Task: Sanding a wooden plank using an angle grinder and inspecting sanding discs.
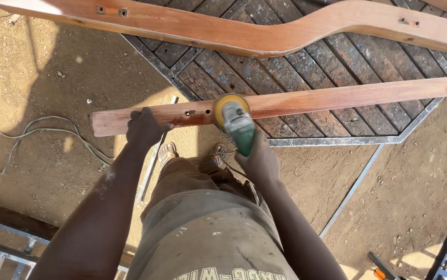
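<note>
Wooden rail (306, 102), long and reddish, ran across the view from about nine o'clock toward three o'clock, rising slightly to the right, with small drilled holes near both ends. It lay above a patterned metal grate (296, 67) of diagonal slats and, at its left end, above bare sandy ground (52, 93).

The left hand (143, 127) was clamped on the rail near its left end, at about ten o'clock from the person's body. Its fingers (153, 123) curled down over the top face and near edge, so the wood sat under the palm and between fingers and thumb, touching them.

The right hand (257, 158) was wrapped tightly round the green body of an angle grinder (236, 124), at roughly twelve o'clock from the waist. The grinder's yellowish sanding disc (223, 106) rested against the rail just right of the left hand, over the near edge. The right fingers gripped only the tool and stood just clear of the wood, at its six o'clock side.

A second, curved wooden piece (265, 31) lay across the top at twelve o'clock, well apart from the hands. A pale cable (37, 132) snaked over the sand at nine o'clock. Two dusty shoes (167, 152) showed beneath the rail.
</note>
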